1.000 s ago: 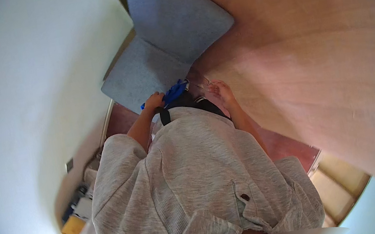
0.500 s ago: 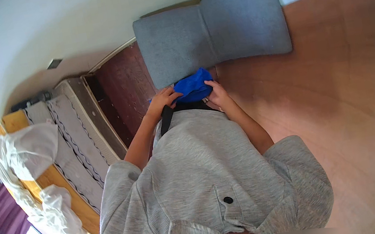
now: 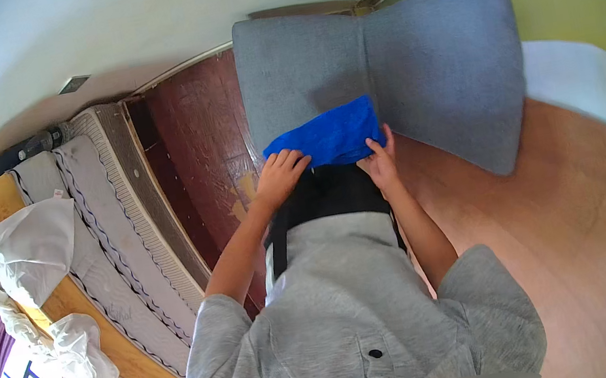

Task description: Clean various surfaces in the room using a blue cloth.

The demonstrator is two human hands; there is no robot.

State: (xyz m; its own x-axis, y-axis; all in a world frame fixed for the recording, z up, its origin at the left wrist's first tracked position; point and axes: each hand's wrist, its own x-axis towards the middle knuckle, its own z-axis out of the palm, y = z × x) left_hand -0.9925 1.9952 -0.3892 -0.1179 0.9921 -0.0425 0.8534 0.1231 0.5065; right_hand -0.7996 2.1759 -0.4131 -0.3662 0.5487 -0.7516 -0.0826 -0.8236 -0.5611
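A folded blue cloth [image 3: 330, 135] stretches between my two hands in front of my waist. My left hand [image 3: 283, 179] grips its left end, with the fingers curled over the near edge. At the right end, my right hand [image 3: 381, 162] pinches the cloth between thumb and fingers. Just beyond the cloth is a grey two-part padded cushion seat [image 3: 443, 69], partly covered by the cloth. From here I cannot tell whether the cloth touches the cushion.
Wooden flooring [image 3: 562, 202] spreads on the right, and a dark red floor [image 3: 200, 126] lies on the left. A mattress [image 3: 109, 229] on a bed base stands at the left, with white crumpled fabric [image 3: 33, 250] on it. A white panel [image 3: 581, 78] is at the far right.
The blue cloth has been raised away from my body and spread wider and flatter between both hands. My view has shifted, so more of the grey cushion shows.
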